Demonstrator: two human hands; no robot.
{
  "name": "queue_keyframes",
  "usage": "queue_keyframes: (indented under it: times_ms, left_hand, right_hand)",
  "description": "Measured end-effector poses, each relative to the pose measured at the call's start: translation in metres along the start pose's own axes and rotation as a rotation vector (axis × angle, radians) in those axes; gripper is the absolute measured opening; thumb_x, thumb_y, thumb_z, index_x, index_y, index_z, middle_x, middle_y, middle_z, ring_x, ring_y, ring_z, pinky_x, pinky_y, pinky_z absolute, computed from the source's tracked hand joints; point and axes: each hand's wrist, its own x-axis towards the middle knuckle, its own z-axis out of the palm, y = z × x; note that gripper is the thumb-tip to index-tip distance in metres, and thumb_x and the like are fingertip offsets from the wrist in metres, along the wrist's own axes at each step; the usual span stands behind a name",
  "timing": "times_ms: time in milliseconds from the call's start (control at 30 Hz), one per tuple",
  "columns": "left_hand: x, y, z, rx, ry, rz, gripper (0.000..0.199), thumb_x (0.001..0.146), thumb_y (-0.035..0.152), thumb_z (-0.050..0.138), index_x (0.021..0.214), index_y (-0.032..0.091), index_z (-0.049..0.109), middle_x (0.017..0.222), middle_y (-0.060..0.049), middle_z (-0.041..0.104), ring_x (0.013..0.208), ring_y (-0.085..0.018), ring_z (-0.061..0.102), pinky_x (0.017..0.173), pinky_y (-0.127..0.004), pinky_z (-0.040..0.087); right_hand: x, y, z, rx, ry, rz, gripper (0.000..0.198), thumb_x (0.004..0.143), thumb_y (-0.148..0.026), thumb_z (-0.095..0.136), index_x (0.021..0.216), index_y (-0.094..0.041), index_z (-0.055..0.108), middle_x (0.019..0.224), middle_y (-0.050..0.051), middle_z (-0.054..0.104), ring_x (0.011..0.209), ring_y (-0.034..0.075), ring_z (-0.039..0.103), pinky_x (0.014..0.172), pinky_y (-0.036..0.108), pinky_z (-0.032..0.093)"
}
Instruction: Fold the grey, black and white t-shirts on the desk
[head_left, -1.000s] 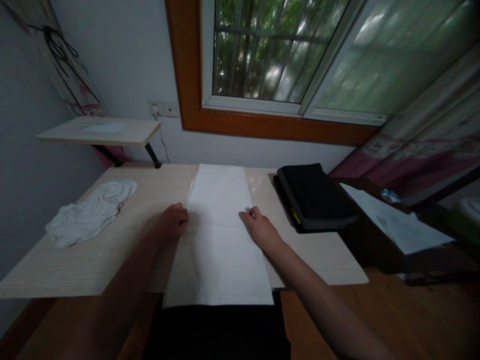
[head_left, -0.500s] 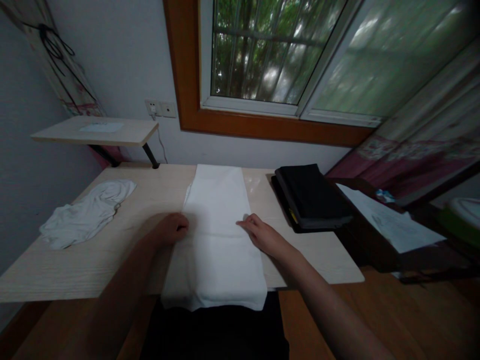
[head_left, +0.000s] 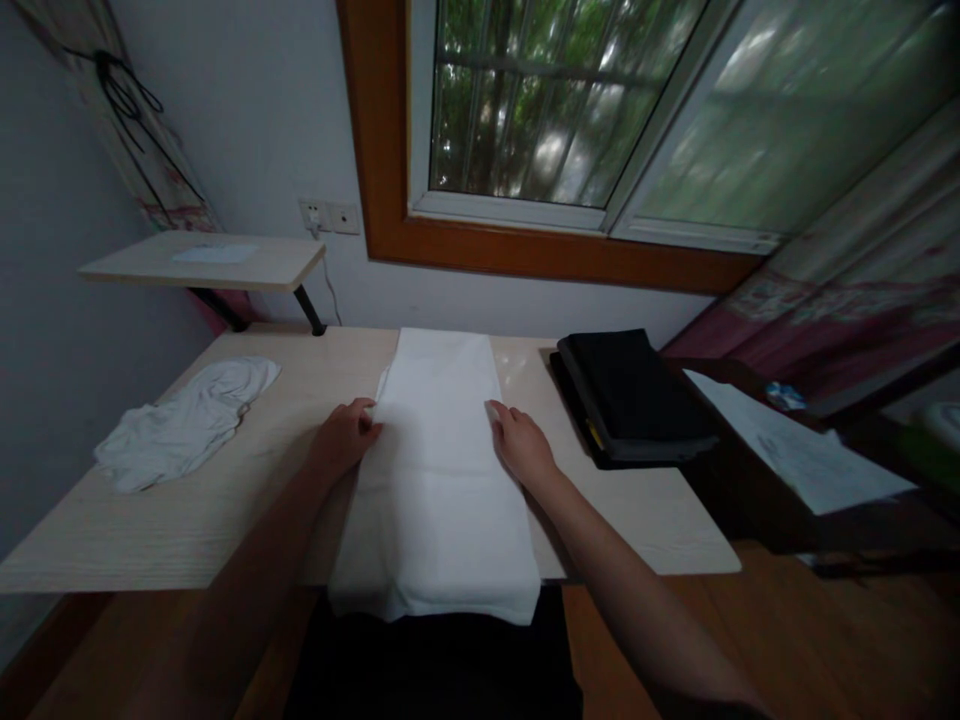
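A long folded piece of white cloth [head_left: 442,480] lies flat on the light wooden table, its near end hanging over the front edge toward my lap. My left hand [head_left: 345,438] pinches the cloth's left edge around mid-length, thumb and fingers closed on it. On the opposite side, my right hand [head_left: 523,447] grips the right edge at about the same height. Further layers of fabric peek out along the left edge just beyond my left hand. Whether the cloth is a garment, I cannot tell.
A crumpled white cloth [head_left: 187,422] lies on the table [head_left: 292,370] at left, below a small raised shelf [head_left: 202,262]. Black folders [head_left: 634,395] are stacked at right. Beyond them, papers [head_left: 795,440] rest on a dark surface. A window is behind.
Both hands have slid a little farther up along the cloth's edges and closed on them. The right index finger, stretched out before, is now bent in. The view has shifted slightly.
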Motion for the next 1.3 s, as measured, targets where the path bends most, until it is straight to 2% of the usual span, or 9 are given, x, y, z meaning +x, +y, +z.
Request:
queue_keyframes:
  times_ms: [167, 367, 600, 733, 800, 933, 1100, 1200, 1300]
  left_hand:
    - [0.000, 0.003, -0.005, -0.017, -0.053, 0.042, 0.013, 0.089, 0.032, 0.057, 0.097, 0.024, 0.062, 0.079, -0.002, 0.068, 0.085, -0.023, 0.063, 0.078, -0.036, 0.050]
    - [-0.005, 0.001, -0.016, -0.080, -0.233, 0.119, 0.013, 0.083, 0.026, 0.057, 0.089, 0.021, 0.067, 0.084, -0.005, 0.065, 0.077, -0.019, 0.063, 0.075, -0.033, 0.049]
    - [-0.013, 0.005, -0.024, -0.154, -0.449, 0.195, 0.018, 0.070, 0.017, 0.057, 0.079, 0.021, 0.072, 0.077, -0.001, 0.068, 0.071, -0.016, 0.061, 0.071, -0.028, 0.045]
    - [-0.013, 0.003, -0.028, -0.223, -0.558, 0.170, 0.018, 0.068, 0.017, 0.056, 0.076, 0.020, 0.072, 0.069, 0.001, 0.067, 0.065, -0.015, 0.059, 0.065, -0.027, 0.041]
    - [-0.011, 0.001, -0.029, -0.253, -0.510, 0.131, 0.019, 0.072, 0.021, 0.057, 0.083, 0.020, 0.073, 0.069, 0.002, 0.066, 0.065, -0.015, 0.058, 0.065, -0.026, 0.041]
    - [-0.001, 0.000, -0.022, -0.279, -0.284, 0.023, 0.025, 0.086, 0.036, 0.058, 0.101, 0.021, 0.071, 0.074, 0.002, 0.067, 0.068, -0.015, 0.058, 0.066, -0.026, 0.043]
    - [0.016, -0.001, 0.000, -0.138, -0.061, 0.038, 0.032, 0.090, 0.050, 0.057, 0.090, 0.021, 0.070, 0.081, -0.003, 0.066, 0.074, -0.018, 0.059, 0.076, -0.032, 0.047]
    - [0.027, 0.000, 0.009, -0.002, -0.004, 0.050, 0.032, 0.088, 0.052, 0.060, 0.082, 0.021, 0.069, 0.082, -0.005, 0.065, 0.083, -0.022, 0.060, 0.090, -0.037, 0.046]
    - [0.039, 0.005, 0.012, 0.077, -0.011, -0.002, 0.030, 0.085, 0.051, 0.063, 0.082, 0.022, 0.069, 0.084, -0.005, 0.066, 0.088, -0.023, 0.060, 0.097, -0.040, 0.044]
  right_hand:
    - [-0.004, -0.002, 0.001, -0.017, -0.020, -0.019, 0.038, 0.106, -0.024, 0.036, 0.139, -0.020, 0.055, 0.116, 0.014, 0.071, 0.106, 0.025, 0.065, 0.096, 0.035, 0.048]
    - [-0.012, 0.013, -0.002, 0.170, -0.094, -0.089, 0.032, 0.106, -0.025, 0.037, 0.127, -0.020, 0.060, 0.119, 0.011, 0.072, 0.104, 0.022, 0.068, 0.092, 0.031, 0.049]
    - [-0.025, 0.038, -0.023, 0.512, -0.277, -0.278, 0.022, 0.101, -0.028, 0.043, 0.103, -0.021, 0.064, 0.094, 0.003, 0.070, 0.084, 0.017, 0.063, 0.081, 0.028, 0.049]
    - [-0.029, 0.044, -0.034, 0.586, -0.408, -0.350, 0.021, 0.097, -0.029, 0.048, 0.096, -0.019, 0.066, 0.083, 0.001, 0.065, 0.076, 0.016, 0.058, 0.072, 0.026, 0.045]
    - [-0.029, 0.047, -0.035, 0.588, -0.443, -0.335, 0.020, 0.094, -0.030, 0.051, 0.095, -0.019, 0.068, 0.077, -0.001, 0.060, 0.071, 0.015, 0.055, 0.067, 0.025, 0.042]
    - [-0.025, 0.050, -0.030, 0.614, -0.416, -0.270, 0.023, 0.093, -0.034, 0.054, 0.103, -0.019, 0.068, 0.071, -0.003, 0.058, 0.065, 0.015, 0.052, 0.063, 0.026, 0.040]
    - [-0.014, 0.047, -0.016, 0.558, -0.142, -0.281, 0.019, 0.096, -0.031, 0.052, 0.095, -0.020, 0.068, 0.085, 0.004, 0.068, 0.080, 0.020, 0.060, 0.078, 0.032, 0.046]
    - [-0.007, 0.041, -0.006, 0.429, 0.018, -0.349, 0.017, 0.097, -0.027, 0.053, 0.093, -0.021, 0.069, 0.086, 0.006, 0.066, 0.087, 0.023, 0.060, 0.085, 0.036, 0.046]
    - [-0.004, 0.035, 0.002, 0.331, 0.125, -0.370, 0.016, 0.097, -0.024, 0.055, 0.097, -0.021, 0.071, 0.090, 0.008, 0.064, 0.092, 0.024, 0.058, 0.088, 0.038, 0.046]
